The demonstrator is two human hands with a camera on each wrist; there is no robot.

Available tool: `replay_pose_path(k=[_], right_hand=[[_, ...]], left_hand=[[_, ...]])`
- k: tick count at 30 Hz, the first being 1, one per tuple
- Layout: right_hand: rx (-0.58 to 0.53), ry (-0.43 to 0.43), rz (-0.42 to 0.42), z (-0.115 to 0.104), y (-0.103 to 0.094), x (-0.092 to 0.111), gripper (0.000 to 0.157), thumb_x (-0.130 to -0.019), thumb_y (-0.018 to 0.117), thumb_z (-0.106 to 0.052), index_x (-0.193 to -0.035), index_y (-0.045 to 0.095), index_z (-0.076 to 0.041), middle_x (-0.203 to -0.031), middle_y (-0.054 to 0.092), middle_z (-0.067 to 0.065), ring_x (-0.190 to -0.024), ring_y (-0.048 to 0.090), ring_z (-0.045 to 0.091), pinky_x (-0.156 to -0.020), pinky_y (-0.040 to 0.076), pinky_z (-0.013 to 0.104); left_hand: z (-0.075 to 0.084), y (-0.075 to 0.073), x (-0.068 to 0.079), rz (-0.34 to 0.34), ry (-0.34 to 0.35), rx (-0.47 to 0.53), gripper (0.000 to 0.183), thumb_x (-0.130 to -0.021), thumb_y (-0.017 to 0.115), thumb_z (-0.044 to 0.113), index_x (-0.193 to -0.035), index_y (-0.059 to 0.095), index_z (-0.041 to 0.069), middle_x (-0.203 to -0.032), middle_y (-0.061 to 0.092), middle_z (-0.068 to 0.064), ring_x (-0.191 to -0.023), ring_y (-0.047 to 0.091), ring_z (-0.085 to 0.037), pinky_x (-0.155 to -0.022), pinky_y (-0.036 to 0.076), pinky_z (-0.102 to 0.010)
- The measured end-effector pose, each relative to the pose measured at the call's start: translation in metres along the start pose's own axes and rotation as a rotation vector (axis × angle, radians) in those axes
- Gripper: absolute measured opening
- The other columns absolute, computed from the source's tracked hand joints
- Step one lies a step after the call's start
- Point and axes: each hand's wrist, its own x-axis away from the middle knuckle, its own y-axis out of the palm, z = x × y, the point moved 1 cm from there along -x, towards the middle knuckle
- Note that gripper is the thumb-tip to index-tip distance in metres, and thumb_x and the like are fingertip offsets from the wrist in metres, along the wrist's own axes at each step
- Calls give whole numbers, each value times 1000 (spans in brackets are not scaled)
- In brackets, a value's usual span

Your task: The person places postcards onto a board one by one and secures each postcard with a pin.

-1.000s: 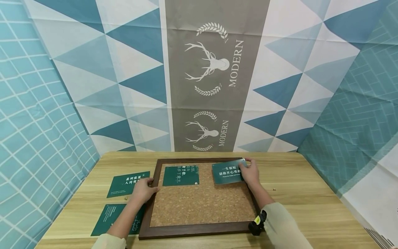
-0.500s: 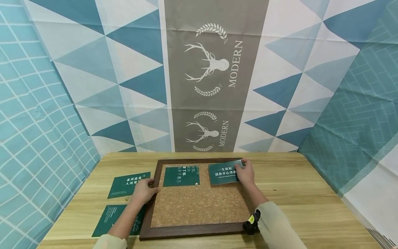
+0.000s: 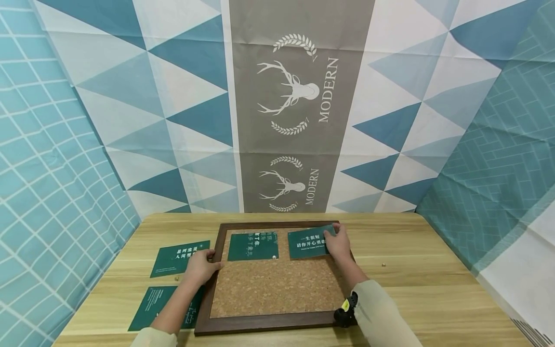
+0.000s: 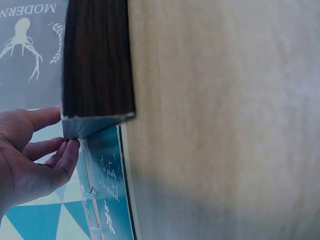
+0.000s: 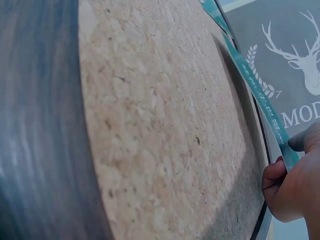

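Observation:
A cork board (image 3: 277, 289) with a dark brown frame lies on the table. My left hand (image 3: 201, 266) grips the left side of its frame; in the left wrist view, the thumb and fingers (image 4: 67, 157) hold the frame (image 4: 97, 60) at its edge. At the upper right of the board, my right hand (image 3: 338, 242) pinches the right end of a green card (image 3: 305, 244) with white writing. The right wrist view shows that card (image 5: 255, 90) edge-on, tilted over the cork. Another green card (image 3: 243, 246) lies on the upper left of the cork, with a pushpin (image 3: 274, 257) at its lower right corner.
Two more green cards, an upper one (image 3: 173, 260) and a lower one (image 3: 149, 306), lie left of the board, the lower partly behind the left forearm. One small pin (image 3: 176, 278) is between them, another (image 3: 383, 265) right of the board. Patterned cloth hangs behind the table.
My right hand has moved the held card left and slightly down over the cork. The left hand has kept its grip on the frame.

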Motion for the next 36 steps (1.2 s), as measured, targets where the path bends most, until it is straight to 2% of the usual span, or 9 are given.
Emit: replay_pose_path(k=[5,9,13,17,20,23,26,33,36], right_hand=[[14,9,-35,1,2,1,49,-96,49,-18,-139,30,-3,-151,23,25,-137,25,41,-106,32,56],[41,10,-53,0,2,2,53,-95,50,-15,-141,28,-2,-150,23,27,-135,28,43,-100,37,55],[78,-2,-63,0,2,4,54,-94,51,-13,-141,28,-1,-147,27,29,-130,34,45,-91,42,53],[128,-33,-61,0,2,4,55,-93,53,-12,-141,29,1,-144,31,30,-126,39,46,-88,45,52],[219,-55,-50,0,1,3,56,-92,56,-14,-140,31,0,-142,37,28,-120,46,44,-83,48,50],[342,-78,-31,0,0,2,56,-91,58,-19,-139,35,-1,-136,46,26,-107,57,39,-68,49,42],[452,-88,-13,-2,-2,2,56,-90,61,-24,-136,41,-1,-130,53,22,-93,63,33,-55,46,35],[632,-101,-9,-4,-2,3,55,-88,63,-31,-133,49,-1,-113,60,20,-78,62,25,-49,44,32],[669,-99,-12,-4,-2,2,55,-88,63,-33,-132,50,-2,-116,58,21,-80,60,26,-49,43,33]], left_hand=[[-1,0,0,5,-4,1,53,-86,65,11,-129,46,-14,-120,55,-32,-105,57,-44,-78,54,-45],[-2,1,0,6,-8,6,53,-86,65,11,-129,46,-13,-121,55,-32,-106,57,-44,-78,54,-45],[-3,2,0,4,0,2,54,-86,65,11,-130,46,-14,-121,55,-32,-105,57,-44,-79,53,-45],[-2,1,0,-2,4,5,54,-86,65,11,-130,46,-14,-121,54,-32,-106,56,-44,-79,53,-46],[-2,1,-1,-8,6,6,54,-86,65,11,-130,46,-14,-121,54,-32,-106,56,-45,-79,53,-46],[-2,0,-2,-9,3,2,54,-86,65,11,-130,46,-14,-121,54,-32,-107,55,-45,-79,53,-46],[-2,0,-2,-12,-1,0,54,-86,65,12,-130,46,-13,-121,54,-32,-107,55,-45,-80,53,-46],[-1,-1,-1,-13,1,-4,54,-86,65,11,-130,45,-14,-122,53,-32,-108,54,-45,-81,52,-46],[-1,-1,-1,-15,-4,-2,54,-86,65,11,-130,45,-14,-123,53,-32,-109,54,-45,-81,53,-46]])
